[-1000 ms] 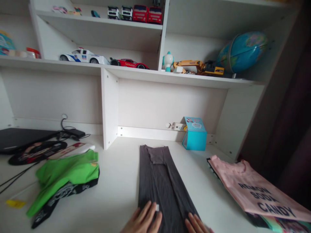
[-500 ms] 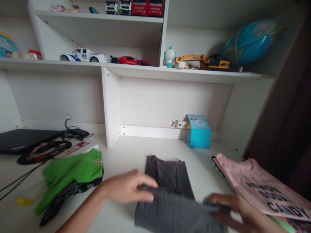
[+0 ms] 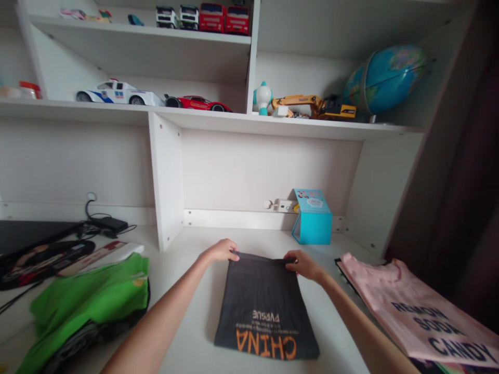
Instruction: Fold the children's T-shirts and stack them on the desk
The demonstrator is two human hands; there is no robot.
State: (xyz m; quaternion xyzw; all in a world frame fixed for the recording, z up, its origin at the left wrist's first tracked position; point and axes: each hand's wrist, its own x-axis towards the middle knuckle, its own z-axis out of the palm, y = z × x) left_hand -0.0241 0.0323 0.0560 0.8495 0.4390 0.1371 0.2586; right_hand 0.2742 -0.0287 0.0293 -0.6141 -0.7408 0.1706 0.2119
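Note:
A dark grey T-shirt [image 3: 265, 296], folded into a near rectangle, lies on the white desk. Orange letters reading CHINA show upside down near its front edge, with smaller print above. At its far left corner, my left hand [image 3: 222, 252] pinches the fabric between thumb and fingers. My right hand [image 3: 304, 264] grips the far right corner in the same way. Both forearms reach in from the bottom, one along each side of the shirt.
To the right lies a folded pink shirt [image 3: 421, 306] on other clothes. A green garment [image 3: 89, 296] sits left, near a black laptop [image 3: 35, 236] and cables. A blue desk calendar [image 3: 315, 226] stands at the back. Shelves above hold toy cars and a globe [image 3: 390, 78].
The grey fabric was raised toward me and partly folded; now it lies flat with the orange print facing up. Both hands have moved away from me to its far edge.

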